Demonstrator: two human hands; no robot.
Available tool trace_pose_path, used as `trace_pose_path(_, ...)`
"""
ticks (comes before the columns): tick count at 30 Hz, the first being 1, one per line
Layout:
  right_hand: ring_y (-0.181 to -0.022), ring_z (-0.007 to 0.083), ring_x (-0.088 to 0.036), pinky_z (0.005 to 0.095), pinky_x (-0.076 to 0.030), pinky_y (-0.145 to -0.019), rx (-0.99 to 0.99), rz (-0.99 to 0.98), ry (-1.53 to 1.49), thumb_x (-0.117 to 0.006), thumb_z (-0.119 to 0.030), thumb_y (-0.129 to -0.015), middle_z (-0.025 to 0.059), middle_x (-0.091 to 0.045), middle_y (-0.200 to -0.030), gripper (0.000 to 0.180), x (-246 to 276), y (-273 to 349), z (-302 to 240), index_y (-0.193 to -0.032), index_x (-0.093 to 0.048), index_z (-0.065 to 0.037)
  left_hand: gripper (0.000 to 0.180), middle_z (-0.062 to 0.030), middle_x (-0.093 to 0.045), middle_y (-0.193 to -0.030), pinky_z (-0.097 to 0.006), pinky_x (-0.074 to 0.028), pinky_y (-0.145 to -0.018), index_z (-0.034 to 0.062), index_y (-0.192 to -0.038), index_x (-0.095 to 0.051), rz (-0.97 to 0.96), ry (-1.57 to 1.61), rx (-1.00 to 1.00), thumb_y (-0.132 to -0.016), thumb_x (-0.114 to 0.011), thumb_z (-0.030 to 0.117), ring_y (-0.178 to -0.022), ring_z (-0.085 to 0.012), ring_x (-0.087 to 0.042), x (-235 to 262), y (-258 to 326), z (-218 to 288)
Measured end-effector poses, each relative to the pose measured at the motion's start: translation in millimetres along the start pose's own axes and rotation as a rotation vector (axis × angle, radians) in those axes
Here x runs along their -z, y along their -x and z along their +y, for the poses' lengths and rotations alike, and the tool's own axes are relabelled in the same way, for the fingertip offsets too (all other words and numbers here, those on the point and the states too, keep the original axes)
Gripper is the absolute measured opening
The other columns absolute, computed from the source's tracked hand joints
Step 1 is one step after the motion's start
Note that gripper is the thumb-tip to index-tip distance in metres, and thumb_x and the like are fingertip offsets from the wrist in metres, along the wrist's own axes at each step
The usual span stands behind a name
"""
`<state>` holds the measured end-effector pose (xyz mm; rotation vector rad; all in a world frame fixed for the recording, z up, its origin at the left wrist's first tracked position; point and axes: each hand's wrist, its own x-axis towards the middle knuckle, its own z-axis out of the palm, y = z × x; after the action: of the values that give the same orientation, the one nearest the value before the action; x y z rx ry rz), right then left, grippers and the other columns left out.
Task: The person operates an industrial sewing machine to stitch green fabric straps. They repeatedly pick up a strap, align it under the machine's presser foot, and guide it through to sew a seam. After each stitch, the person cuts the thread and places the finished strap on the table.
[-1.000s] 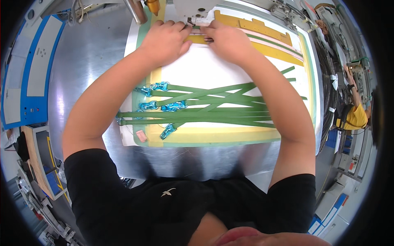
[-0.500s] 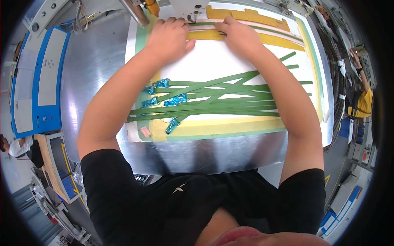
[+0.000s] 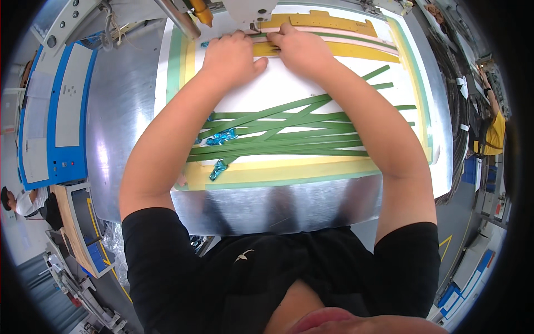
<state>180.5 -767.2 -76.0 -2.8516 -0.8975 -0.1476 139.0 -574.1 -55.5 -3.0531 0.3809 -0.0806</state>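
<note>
Yellow strip [image 3: 334, 51] lies flat across the far part of the white board [image 3: 289, 92], and both hands press down on its near end right under the white machine head [image 3: 250, 10], which suggests the strip is being held steady and lined up where the machine works on it. The left hand [image 3: 232, 58] rests palm down with fingers curled and close together, thumb stuck out toward the other hand; the right hand [image 3: 300, 51] is likewise flat, its fingertips bunched at the strip's end, and whether they pinch the strip or only press it cannot be told. Nearer the body a loose fan of green strips [image 3: 289, 133] lies spread over the board, probably set aside within easy reach, with crumpled blue foil bits [image 3: 221, 137] at their left ends. The board sits on a shiny metal bench [image 3: 122, 111], framed by green and yellow borders. A blue and grey control panel [image 3: 55, 111] stands to the left. The needle area is hidden behind the knuckles, the left forearm covers some strip ends, and the machine head is cut off at the top edge. A person in yellow [image 3: 492, 131] at the far right is too small to read.
</note>
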Motion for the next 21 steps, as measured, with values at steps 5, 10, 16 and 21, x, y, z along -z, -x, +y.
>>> trace_pose_path(5,-0.104,0.0311,-0.071,0.0448,-0.058,-0.089,-0.043,-0.018,0.049,-0.054,-0.013,-0.099,0.0102,-0.064,-0.121,0.040,9.0,10.4,18.9,-0.137,-0.066,-0.019,0.064,-0.0169,-0.066,-0.130,-0.044,-0.054,-0.103,0.0040,-0.138,-0.062,-0.092,0.010,0.052,-0.096,-0.060,0.053,-0.121,-0.0334,-0.065,11.8,4.2,5.1)
trace_pose_path(10,-0.105,0.0335,-0.070,0.0459,-0.057,-0.090,-0.114,-0.015,0.067,-0.051,-0.011,-0.099,0.0115,-0.065,-0.120,0.042,20.7,31.5,54.7,-0.136,-0.068,-0.021,0.067,-0.0186,-0.061,-0.136,-0.046,-0.054,-0.102,0.0090,-0.147,-0.056,-0.026,-0.003,0.053,-0.096,-0.061,0.052,-0.122,-0.0345,-0.065,8.1,9.4,8.4)
trace_pose_path(16,-0.107,0.0341,-0.070,0.0460,-0.057,-0.093,-0.113,-0.015,0.073,-0.052,-0.010,-0.097,0.0120,-0.066,-0.121,0.041,21.4,34.0,58.5,-0.133,-0.070,-0.018,0.067,-0.0205,-0.060,-0.139,-0.046,-0.053,-0.104,0.0151,-0.150,-0.055,-0.121,-0.017,0.080,-0.096,-0.059,0.055,-0.123,-0.0380,-0.064,13.9,-0.8,12.3)
trace_pose_path(21,-0.106,0.0342,-0.070,0.0461,-0.057,-0.092,-0.061,0.000,0.070,-0.053,-0.010,-0.096,0.0135,-0.066,-0.119,0.040,22.3,29.8,55.3,-0.132,-0.070,-0.016,0.067,-0.0214,-0.061,-0.136,-0.047,-0.053,-0.103,0.0145,-0.147,-0.058,-0.094,0.012,0.075,-0.095,-0.062,0.056,-0.122,-0.0379,-0.065,7.3,-10.8,19.8)
